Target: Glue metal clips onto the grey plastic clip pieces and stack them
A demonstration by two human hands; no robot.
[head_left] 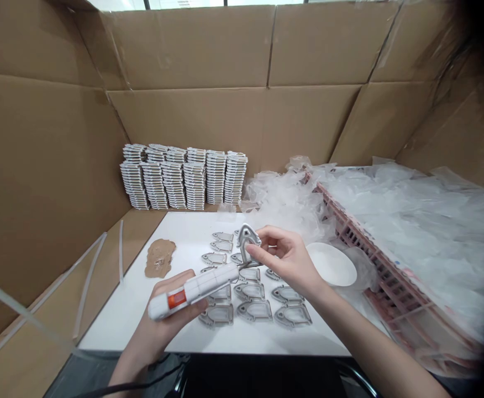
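Note:
My left hand is closed around a white pen-shaped hand tool with an orange window and a thin metal tip. Between the thumb and fingers of my right hand stands a grey arch-shaped plastic frame, pointed end up. The tool's tip is at the lower edge of this frame; whether it touches cannot be made out. Under both hands, several similar grey frames lie in rows on the white tabletop.
Stacks of frames stand at the back left. A brown patch lies left. On the right are a white round dish, a heap of clear plastic bags and a pink crate full of bags. Cardboard walls surround the table.

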